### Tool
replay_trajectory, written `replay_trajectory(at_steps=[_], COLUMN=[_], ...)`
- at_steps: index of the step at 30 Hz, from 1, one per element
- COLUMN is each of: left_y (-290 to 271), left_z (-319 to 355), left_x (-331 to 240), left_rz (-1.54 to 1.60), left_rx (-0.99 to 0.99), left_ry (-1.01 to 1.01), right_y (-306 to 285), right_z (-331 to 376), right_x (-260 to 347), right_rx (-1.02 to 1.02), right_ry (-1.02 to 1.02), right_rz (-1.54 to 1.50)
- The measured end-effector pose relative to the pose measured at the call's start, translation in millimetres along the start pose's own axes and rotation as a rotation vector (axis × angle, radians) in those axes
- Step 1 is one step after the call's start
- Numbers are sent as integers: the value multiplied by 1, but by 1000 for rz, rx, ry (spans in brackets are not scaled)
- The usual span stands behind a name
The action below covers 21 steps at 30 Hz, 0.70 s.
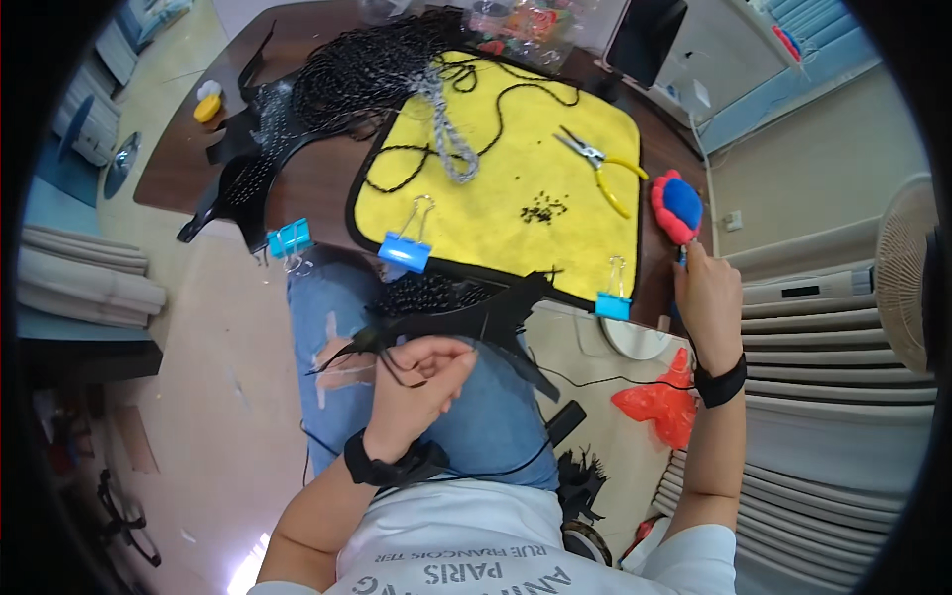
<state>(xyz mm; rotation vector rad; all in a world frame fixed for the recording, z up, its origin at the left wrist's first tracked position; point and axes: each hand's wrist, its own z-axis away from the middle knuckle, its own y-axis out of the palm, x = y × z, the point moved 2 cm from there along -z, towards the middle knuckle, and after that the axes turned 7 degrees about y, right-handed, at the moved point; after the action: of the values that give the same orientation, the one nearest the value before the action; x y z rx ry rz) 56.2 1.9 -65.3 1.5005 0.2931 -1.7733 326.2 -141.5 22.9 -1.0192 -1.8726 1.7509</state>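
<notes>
My left hand is above my lap with its fingers pinched together. A narrow black strap crosses the fingers, joined to a black sheet-like piece with cut strips and a beaded-looking part, draped over my thighs below the table edge. At the fingertips a thin upright line shows, too fine to name. My right hand is at the table's right edge, fingers closed, just below a red and blue flower-shaped cushion. Something small and blue shows beside its fingertips; what it grips is mostly hidden.
A yellow mat is clipped to the brown table by blue binder clips. It bears yellow-handled pliers, small black beads and braided cord. More black cord lies behind; a red plastic bag is below.
</notes>
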Motion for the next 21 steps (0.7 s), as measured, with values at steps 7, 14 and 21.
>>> replay_trajectory(at_steps=[7,14,21], left_y=[-2,-4,-7], left_z=[7,2,-2], left_x=[-4,-15,-16], left_rz=[10,-93,-111], left_rx=[-77,-44,0], left_ry=[-38,-187,-219], right_y=[-6,-70,-49], right_z=[9,77,95], right_x=[5,35,113], right_rx=[-54,-1,299], right_ry=[101,-140,-328], right_rz=[65,-751,-696])
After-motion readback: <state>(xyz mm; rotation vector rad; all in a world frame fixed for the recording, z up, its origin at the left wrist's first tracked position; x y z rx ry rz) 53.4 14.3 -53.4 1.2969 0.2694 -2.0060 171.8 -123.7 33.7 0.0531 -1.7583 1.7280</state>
